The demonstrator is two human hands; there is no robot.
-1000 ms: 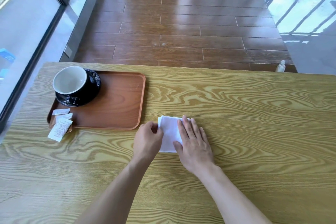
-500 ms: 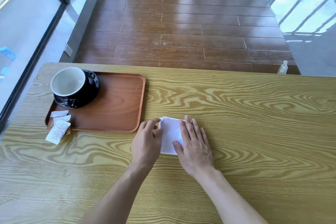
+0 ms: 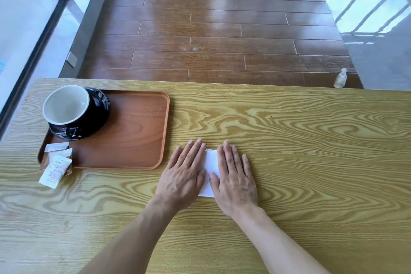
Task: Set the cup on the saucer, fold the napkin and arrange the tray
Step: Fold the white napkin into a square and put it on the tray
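Note:
A white napkin (image 3: 210, 163) lies folded on the wooden table (image 3: 289, 140), just right of the tray. Both hands press flat on it: my left hand (image 3: 183, 173) covers its left part and my right hand (image 3: 233, 175) covers its right part, so only a narrow strip shows between them. The brown tray (image 3: 135, 135) sits at the table's left. On its far-left corner a black cup with a white inside (image 3: 66, 104) stands on a black saucer (image 3: 97, 118).
Several small paper sachets (image 3: 55, 164) lie at the tray's near-left corner, partly hanging over its rim onto the table. A small bottle (image 3: 340, 77) stands on the floor beyond the table's far edge. Glass panes run along the left.
My left hand went from pinching the napkin's left edge to lying flat on top of it. The visible napkin strip has become narrower. My right hand stays pressed down.

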